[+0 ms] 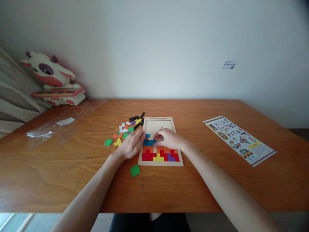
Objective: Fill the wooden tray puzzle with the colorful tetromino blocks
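Note:
A pale wooden puzzle board [160, 163] lies in front of me, with red, yellow, purple and orange pieces fitted into its near end. Blue puzzle pieces [151, 142] sit just above the orange row [166, 150], partly covered by my fingers. My left hand [131, 143] rests over the board's left edge, its fingers closed at the blue at that side. From the right, my right hand [170, 138] reaches over the board, thumb and fingers pinched at the right end of the blue. Exactly where one blue piece ends and another begins is hidden.
Loose coloured pieces [124, 130] lie heaped left of the board, and a green square [135, 170] is near its lower left corner. A printed sheet [238, 140] lies to the right. Clear plastic wrapping [48, 132] and a cow-shaped toy keyboard [58, 82] are at the left.

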`<state>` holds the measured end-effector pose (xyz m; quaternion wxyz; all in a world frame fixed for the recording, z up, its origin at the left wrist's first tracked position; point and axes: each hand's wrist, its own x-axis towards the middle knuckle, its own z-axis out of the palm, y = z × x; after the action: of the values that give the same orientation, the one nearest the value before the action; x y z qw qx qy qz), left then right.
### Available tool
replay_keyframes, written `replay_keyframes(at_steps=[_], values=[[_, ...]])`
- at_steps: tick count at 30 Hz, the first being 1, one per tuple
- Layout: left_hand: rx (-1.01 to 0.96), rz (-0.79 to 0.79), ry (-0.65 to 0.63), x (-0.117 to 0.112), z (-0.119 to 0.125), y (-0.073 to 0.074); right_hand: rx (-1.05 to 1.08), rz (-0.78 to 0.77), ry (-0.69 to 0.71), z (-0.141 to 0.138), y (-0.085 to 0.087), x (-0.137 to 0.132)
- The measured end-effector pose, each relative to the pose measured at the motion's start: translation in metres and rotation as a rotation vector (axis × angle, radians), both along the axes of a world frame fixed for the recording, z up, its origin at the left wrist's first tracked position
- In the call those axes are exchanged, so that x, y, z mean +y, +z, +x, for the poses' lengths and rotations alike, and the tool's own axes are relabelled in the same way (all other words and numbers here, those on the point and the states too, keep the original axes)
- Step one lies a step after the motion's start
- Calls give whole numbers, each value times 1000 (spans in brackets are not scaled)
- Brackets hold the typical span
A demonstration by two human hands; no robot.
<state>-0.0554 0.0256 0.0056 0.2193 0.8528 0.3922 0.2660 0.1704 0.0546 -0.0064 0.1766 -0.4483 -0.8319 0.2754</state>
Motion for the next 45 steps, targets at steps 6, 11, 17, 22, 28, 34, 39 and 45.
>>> replay_keyframes(at_steps=[6, 11, 17, 22, 28, 34, 39, 45], values=[[31, 31, 28, 0, 1, -4, -7, -230, -57, -7, 7, 9], [22, 36, 25, 0, 1, -3, 131, -227, -94, -3, 0, 11], [45, 59, 13, 0, 1, -3, 353, -259, -109, 14, 0, 2], [73, 99, -1, 0, 1, -5, 353, -110, -88, 20, -2, -12], [55, 48, 13, -2, 2, -1, 354, -72, -171, 15, -8, -15], [53, 43, 21, -3, 3, -1, 319, -29, -37, 11, -3, -13], [49, 36, 26, -3, 3, -3, 330, -56, -38, 10, -2, -14], [55, 19, 38, -3, 4, -1, 336, -43, -4, 12, -1, -15]])
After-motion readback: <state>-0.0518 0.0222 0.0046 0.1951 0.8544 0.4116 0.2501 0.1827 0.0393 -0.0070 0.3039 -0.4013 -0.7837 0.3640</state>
